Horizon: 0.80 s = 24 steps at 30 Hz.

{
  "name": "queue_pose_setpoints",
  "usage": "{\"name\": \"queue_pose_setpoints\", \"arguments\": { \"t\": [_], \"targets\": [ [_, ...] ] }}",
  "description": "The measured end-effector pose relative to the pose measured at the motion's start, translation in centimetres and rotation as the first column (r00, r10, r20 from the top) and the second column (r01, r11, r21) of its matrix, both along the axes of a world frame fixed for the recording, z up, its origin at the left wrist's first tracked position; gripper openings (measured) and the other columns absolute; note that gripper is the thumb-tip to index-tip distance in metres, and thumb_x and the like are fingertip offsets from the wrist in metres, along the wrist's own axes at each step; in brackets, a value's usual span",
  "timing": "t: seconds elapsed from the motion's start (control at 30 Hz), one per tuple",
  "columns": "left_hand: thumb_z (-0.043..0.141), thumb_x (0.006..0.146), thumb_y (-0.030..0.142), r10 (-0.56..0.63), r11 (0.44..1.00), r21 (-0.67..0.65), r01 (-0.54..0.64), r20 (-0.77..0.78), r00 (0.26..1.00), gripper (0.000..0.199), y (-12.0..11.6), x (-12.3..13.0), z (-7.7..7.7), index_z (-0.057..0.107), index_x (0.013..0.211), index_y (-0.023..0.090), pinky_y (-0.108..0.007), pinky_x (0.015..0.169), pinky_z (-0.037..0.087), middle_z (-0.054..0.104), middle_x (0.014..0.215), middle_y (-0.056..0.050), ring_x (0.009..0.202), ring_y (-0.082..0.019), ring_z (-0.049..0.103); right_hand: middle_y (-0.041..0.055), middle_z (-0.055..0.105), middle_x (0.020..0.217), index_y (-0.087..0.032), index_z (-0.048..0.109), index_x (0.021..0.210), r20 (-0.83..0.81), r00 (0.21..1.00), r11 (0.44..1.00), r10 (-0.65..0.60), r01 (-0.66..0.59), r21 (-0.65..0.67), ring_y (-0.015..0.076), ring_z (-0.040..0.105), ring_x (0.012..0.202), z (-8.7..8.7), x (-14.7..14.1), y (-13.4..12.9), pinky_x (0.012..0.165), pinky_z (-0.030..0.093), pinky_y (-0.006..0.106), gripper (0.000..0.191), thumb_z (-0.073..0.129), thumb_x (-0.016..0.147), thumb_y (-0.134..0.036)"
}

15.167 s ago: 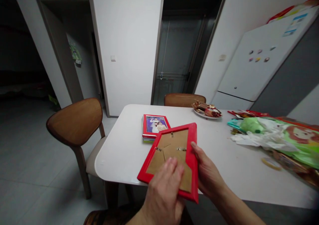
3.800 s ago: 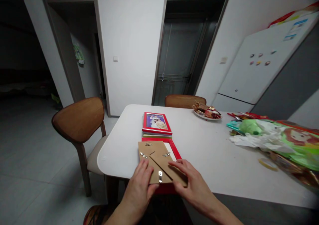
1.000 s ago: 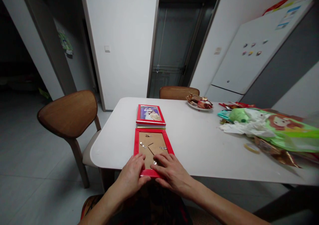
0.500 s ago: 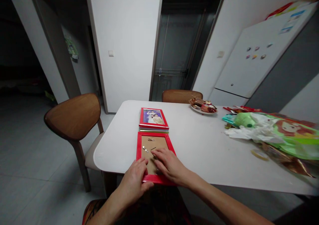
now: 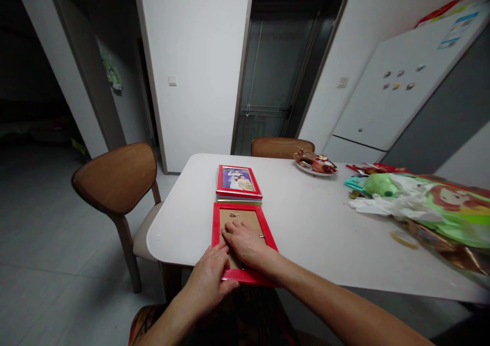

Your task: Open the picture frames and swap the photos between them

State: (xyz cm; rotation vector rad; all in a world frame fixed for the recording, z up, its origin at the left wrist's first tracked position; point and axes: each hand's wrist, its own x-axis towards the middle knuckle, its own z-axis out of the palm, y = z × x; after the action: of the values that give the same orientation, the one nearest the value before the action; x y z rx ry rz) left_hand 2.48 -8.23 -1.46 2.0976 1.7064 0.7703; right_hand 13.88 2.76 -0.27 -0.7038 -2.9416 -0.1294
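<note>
A red photo frame [image 5: 271, 233] lies face down at the table's near edge, its brown backing board [image 5: 248, 216] showing with small metal clips on it. My left hand [image 5: 212, 270] grips the frame's lower left corner, thumb at the near edge and fingers over the left side. Across the backing lies my right hand [image 5: 245, 241], its fingertips at the left part of the board; what is under them is hidden. Just beyond, another red frame [image 5: 238, 179] with a photo of people rests face up on a stack.
The white table [image 5: 306, 223] carries a plate [image 5: 315, 170] of items at the back, a roll of tape [image 5: 404, 239] and green and white plastic bags [image 5: 451, 208] on the right. Wooden chairs stand at the left [image 5: 117, 180] and the far side [image 5: 282, 147].
My right hand has moved left across the backing, uncovering a clip at the board's right side. My left hand stays at the frame's corner. The view has shifted slightly.
</note>
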Motion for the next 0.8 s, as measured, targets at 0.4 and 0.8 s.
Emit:
{"name": "queue_pose_setpoints", "arguments": {
  "t": [0.4, 0.8],
  "targets": [
    [0.062, 0.062, 0.022, 0.011, 0.999, -0.042, -0.015, -0.087, 0.996, 0.037, -0.7, 0.4, 0.4, 0.052, 0.097, 0.011, -0.040, 0.099, 0.026, 0.045, 0.122, -0.015, 0.117, -0.025, 0.035, 0.0047, 0.060, 0.071, -0.012, 0.059, 0.072, -0.297, 0.794, 0.815, -0.530, 0.380, -0.436, 0.0111, 0.049, 0.059, -2.1, -0.8, 7.0, 0.053, 0.035, 0.022, 0.023, 0.047, 0.077, -0.031],
    [0.061, 0.062, 0.024, 0.055, 0.996, -0.061, -0.066, -0.177, 0.983, 0.047, -1.4, 1.4, 1.1, 0.049, 0.105, 0.010, -0.044, 0.100, 0.021, 0.044, 0.123, -0.015, 0.116, -0.025, 0.036, 0.0054, 0.054, 0.100, -0.014, 0.051, 0.102, -0.399, 0.648, 0.697, -0.649, 0.296, -0.653, 0.0146, 0.054, 0.083, -1.5, -0.4, 7.6, 0.070, 0.046, 0.032, 0.027, 0.045, 0.081, -0.031]
  ]
}}
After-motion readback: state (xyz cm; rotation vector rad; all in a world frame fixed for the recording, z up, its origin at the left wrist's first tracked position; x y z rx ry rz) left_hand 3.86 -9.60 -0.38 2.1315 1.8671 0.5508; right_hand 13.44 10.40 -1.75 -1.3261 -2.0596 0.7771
